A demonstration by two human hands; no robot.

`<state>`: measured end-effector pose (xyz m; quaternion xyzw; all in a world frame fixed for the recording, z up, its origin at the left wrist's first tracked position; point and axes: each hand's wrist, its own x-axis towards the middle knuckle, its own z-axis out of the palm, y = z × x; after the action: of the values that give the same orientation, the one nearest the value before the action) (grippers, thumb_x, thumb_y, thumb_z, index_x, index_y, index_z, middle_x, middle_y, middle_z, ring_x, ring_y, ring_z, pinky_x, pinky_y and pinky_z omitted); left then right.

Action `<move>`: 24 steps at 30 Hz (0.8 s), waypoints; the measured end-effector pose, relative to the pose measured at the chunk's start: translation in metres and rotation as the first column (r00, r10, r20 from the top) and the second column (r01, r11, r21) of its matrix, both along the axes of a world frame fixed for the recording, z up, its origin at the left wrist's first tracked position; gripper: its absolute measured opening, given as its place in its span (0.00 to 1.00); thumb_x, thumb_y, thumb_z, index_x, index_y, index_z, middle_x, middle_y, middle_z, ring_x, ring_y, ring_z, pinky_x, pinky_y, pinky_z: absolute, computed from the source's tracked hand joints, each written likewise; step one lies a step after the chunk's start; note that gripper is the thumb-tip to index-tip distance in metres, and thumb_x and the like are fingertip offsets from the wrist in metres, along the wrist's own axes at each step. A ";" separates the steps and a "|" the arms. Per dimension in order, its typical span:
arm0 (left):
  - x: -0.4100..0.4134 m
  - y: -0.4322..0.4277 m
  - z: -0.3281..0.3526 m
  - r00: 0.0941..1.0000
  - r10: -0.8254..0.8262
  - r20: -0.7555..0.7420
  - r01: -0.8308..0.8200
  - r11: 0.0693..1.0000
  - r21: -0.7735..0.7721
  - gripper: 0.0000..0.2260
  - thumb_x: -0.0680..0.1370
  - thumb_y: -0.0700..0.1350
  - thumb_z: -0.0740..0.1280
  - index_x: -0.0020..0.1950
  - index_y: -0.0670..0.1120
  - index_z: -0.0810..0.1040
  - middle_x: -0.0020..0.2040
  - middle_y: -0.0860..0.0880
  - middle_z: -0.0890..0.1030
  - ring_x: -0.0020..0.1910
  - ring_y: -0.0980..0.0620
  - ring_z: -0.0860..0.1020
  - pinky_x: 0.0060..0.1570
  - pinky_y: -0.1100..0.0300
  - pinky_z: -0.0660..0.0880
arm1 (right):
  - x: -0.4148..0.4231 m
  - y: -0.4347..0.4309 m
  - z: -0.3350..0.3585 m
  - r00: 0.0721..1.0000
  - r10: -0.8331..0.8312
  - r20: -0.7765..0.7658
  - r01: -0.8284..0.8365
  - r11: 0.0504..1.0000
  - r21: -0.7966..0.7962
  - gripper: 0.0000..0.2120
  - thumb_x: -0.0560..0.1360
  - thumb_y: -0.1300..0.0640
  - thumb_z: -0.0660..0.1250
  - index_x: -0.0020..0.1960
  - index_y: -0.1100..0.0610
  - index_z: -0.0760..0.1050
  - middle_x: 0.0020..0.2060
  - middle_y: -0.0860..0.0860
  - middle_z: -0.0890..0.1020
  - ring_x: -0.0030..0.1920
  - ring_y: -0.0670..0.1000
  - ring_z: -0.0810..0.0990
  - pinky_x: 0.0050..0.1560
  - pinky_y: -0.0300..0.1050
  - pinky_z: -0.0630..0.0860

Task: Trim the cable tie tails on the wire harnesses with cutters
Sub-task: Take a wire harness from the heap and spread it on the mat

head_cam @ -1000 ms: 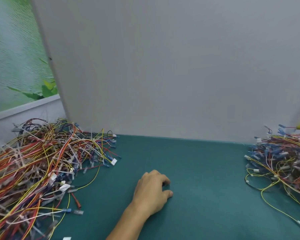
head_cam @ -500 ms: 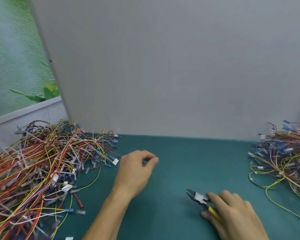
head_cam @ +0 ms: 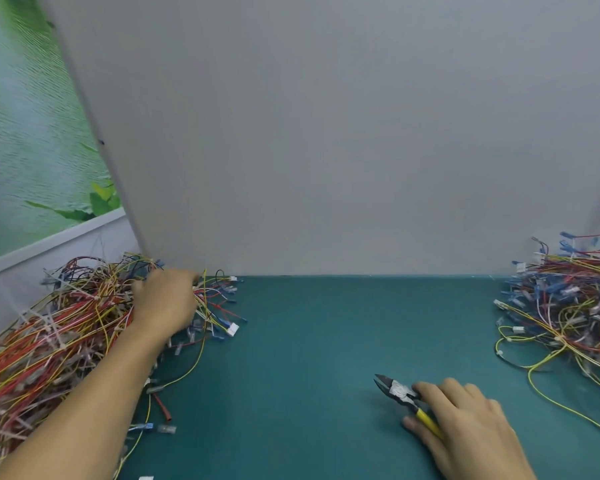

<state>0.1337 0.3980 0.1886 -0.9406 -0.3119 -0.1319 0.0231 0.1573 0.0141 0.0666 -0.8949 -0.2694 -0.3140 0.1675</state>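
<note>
Teal mat is covering the bench, and a grey panel is standing upright along its far edge at 12 o'clock. A green poster is showing beyond the panel at 10 o'clock.

One pile of red, yellow and blue harnesses is lying at 9 o'clock, with white tie tails sticking out of it. A second pile is lying at 3 o'clock, well apart from the first, with yellow wires trailing off it toward 5 o'clock.

The left hand is reaching into the near edge of the 9 o'clock pile, its back facing up and its fingers bending down among the wires. Whether it is pinching a harness cannot be told.

The right hand is sitting low over the mat at 5 o'clock, its fingers curling round the yellow handles of the cutters. The dark blades are pointing toward 10 o'clock and are looking closed.
</note>
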 end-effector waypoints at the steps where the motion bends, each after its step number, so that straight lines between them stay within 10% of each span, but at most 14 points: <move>1: 0.001 0.005 -0.005 0.996 0.000 -0.085 0.003 0.999 0.043 0.18 0.77 0.36 0.60 0.61 0.55 0.76 0.59 0.47 0.79 0.61 0.42 0.72 0.56 0.47 0.65 | 0.000 0.000 0.000 1.000 -0.006 0.013 0.006 1.000 -0.011 0.35 0.77 0.33 0.42 0.40 0.51 0.82 0.30 0.47 0.75 0.28 0.55 0.77 0.29 0.43 0.67; 7: -0.006 0.029 -0.005 0.995 -0.067 -0.072 0.080 0.978 0.194 0.12 0.74 0.35 0.62 0.43 0.51 0.79 0.35 0.55 0.79 0.43 0.52 0.77 0.42 0.54 0.58 | -0.002 -0.002 0.005 0.998 -0.037 -0.051 0.031 0.993 -0.111 0.19 0.54 0.45 0.83 0.39 0.52 0.81 0.30 0.47 0.75 0.28 0.55 0.76 0.29 0.44 0.67; 13: -0.010 -0.001 0.035 0.829 -0.261 0.494 0.292 0.956 0.015 0.07 0.79 0.44 0.66 0.49 0.46 0.83 0.38 0.44 0.82 0.33 0.45 0.76 0.39 0.55 0.71 | -0.002 -0.001 0.007 0.998 -0.032 -0.057 0.027 0.995 -0.095 0.15 0.65 0.39 0.68 0.39 0.50 0.81 0.30 0.46 0.75 0.28 0.54 0.76 0.30 0.42 0.66; 16: -0.007 -0.028 0.062 0.662 -0.235 0.712 0.422 0.901 -0.096 0.04 0.76 0.43 0.68 0.45 0.47 0.83 0.34 0.49 0.82 0.33 0.49 0.78 0.37 0.57 0.73 | -0.004 0.000 0.010 0.989 -0.042 -0.143 0.022 0.990 -0.138 0.20 0.53 0.44 0.83 0.39 0.50 0.81 0.30 0.46 0.74 0.28 0.54 0.76 0.29 0.42 0.66; 24: -0.001 -0.109 0.075 0.583 0.044 0.811 0.739 0.387 -0.552 0.06 0.74 0.34 0.69 0.39 0.44 0.80 0.31 0.48 0.82 0.26 0.55 0.76 0.33 0.59 0.74 | -0.006 -0.001 0.016 0.957 -0.032 -0.290 -0.011 0.989 -0.146 0.23 0.47 0.46 0.85 0.38 0.51 0.81 0.29 0.46 0.74 0.27 0.54 0.76 0.28 0.43 0.67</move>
<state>0.1328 0.2886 0.2638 -0.7255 -0.0822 -0.3137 -0.6071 0.1516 0.0127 0.0827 -0.9426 -0.2592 -0.1591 0.1376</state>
